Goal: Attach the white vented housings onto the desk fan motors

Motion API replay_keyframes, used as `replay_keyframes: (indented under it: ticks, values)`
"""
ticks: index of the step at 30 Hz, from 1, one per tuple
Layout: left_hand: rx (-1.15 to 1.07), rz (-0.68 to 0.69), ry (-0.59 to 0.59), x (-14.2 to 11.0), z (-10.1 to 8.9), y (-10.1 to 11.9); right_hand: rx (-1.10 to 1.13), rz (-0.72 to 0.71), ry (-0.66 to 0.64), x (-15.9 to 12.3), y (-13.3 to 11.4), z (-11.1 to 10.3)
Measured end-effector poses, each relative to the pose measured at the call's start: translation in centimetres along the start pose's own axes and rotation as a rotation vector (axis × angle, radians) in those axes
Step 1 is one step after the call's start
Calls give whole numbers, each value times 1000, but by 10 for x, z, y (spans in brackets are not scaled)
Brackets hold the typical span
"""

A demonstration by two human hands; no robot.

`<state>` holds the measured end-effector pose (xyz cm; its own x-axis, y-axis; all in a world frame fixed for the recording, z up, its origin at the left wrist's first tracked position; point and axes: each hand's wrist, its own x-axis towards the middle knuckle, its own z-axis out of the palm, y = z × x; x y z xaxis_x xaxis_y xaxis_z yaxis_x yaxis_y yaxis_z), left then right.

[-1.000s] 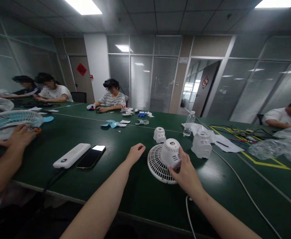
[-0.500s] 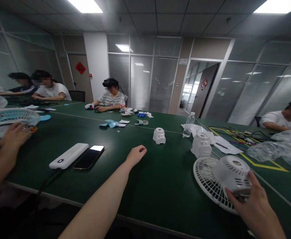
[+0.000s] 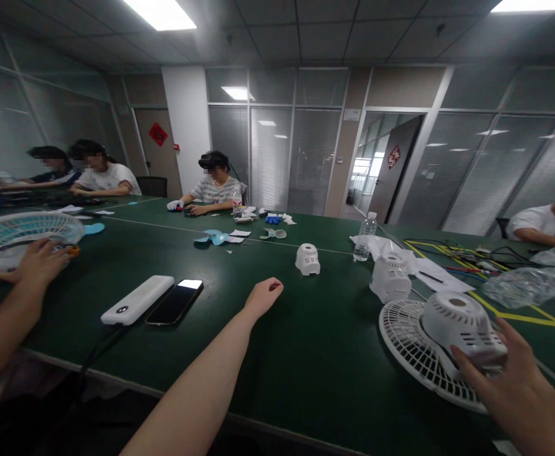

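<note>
My right hand (image 3: 519,373) grips the white motor housing (image 3: 460,320) of a fan, thumb at the near side and fingers round the right side. The housing sits face down over a round white grille (image 3: 405,345) on the table. My left hand (image 3: 262,297) hovers or rests over the middle of the table with its fingers curled in, and nothing shows in it. Beyond it stands a small white vented housing (image 3: 308,259). Another white housing (image 3: 391,278) stands just behind the grille.
A white power bank (image 3: 137,301) and a phone (image 3: 175,303) lie left of my arm. A co-worker's hand (image 3: 40,259) is on another fan (image 3: 30,225). Farther off are a water bottle (image 3: 365,237), blue fan blades (image 3: 213,237), cables (image 3: 476,256) and plastic bags (image 3: 519,285).
My view has turned a little left, so things sit farther right. My right hand keeps its grip on the housing, which seems to have shifted slightly right. The left hand stays curled.
</note>
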<state>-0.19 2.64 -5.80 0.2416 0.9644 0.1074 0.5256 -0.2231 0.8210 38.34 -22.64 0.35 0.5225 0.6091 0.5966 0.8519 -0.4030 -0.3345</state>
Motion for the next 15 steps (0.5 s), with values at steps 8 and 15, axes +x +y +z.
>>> replay_keyframes:
  ticks: [8, 15]
  values:
    - [-3, -3, -19, -1, 0, 1, -75, -82, 186, 36, -27, -35]
    - [-3, -7, -24, -2, -1, 5, 165, -160, 75, 108, -97, 0]
